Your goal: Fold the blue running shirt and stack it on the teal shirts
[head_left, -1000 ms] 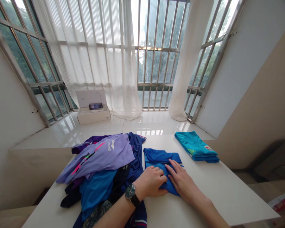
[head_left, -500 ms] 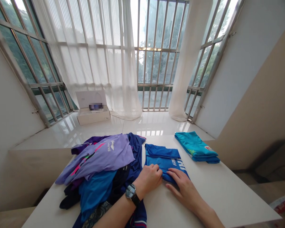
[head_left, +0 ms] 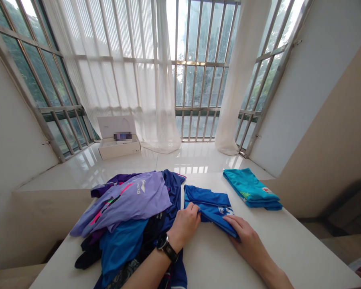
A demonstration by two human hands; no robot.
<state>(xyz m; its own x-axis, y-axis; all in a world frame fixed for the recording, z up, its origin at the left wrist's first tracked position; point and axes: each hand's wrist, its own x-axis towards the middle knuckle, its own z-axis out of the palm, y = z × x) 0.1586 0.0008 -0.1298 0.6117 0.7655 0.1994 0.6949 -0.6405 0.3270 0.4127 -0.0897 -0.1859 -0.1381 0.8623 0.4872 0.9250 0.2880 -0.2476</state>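
A blue shirt (head_left: 209, 197) with white lettering lies partly folded on the white table in front of me. My left hand (head_left: 185, 224), a watch on its wrist, is closed on the shirt's near left edge. At the near right corner my right hand (head_left: 244, 237) grips the same edge, thumb underneath and fingers on top. Between the two hands the near edge is turned up and over, covering part of the lettering. Left of the shirt is a loose heap of clothes with a lilac top (head_left: 138, 200) uppermost. To the right sits a folded teal garment (head_left: 252, 188).
A white box (head_left: 120, 149) with a raised lid stands on the window ledge (head_left: 165, 160) at the back left. White curtains (head_left: 138, 80) hang before a barred window. The table (head_left: 289, 249) has its right edge near my right forearm.
Both hands have moved slightly away from me, folding the shirt's near edge inward. My right hand has shifted right and closed on the corner, where it lay flat before.
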